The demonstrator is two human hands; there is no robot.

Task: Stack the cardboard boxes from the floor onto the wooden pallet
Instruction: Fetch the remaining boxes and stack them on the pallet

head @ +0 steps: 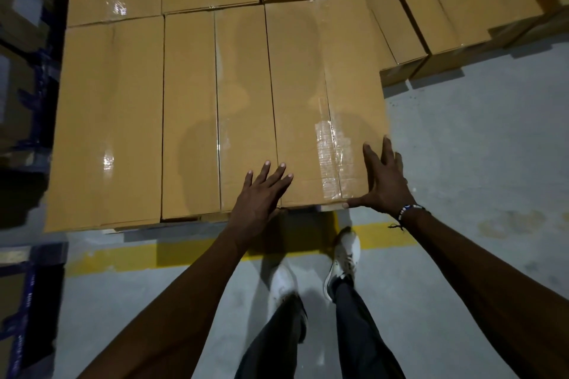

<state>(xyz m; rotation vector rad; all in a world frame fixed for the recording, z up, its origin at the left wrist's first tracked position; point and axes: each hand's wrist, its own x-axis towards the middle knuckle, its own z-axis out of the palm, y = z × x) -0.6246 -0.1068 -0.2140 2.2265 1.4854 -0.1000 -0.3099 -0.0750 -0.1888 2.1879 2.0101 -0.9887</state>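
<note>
Where both hands meet it, the nearest cardboard box [326, 108] lies flat at the right end of the top layer of stacked boxes [191, 108], its taped seam running away from the person. Left hand [261, 191] rests palm-down on its near left corner, fingers straight and spread, lapping onto the neighbouring box. Right hand [385, 181] is open too: fingers extended along the box's right edge, thumb stretched out along its near edge. Nothing is gripped. A beaded bracelet [408, 212] circles the right wrist. Beyond and left of the hands, more boxes fill the layer edge to edge. Further right of the right hand, a separate row of boxes [437, 18] stands on the grey floor [477, 148]. Below the hands, a yellow floor line [123, 255] passes under two pale shoes [346, 258]. Far left, blue racking [34, 286].
</note>
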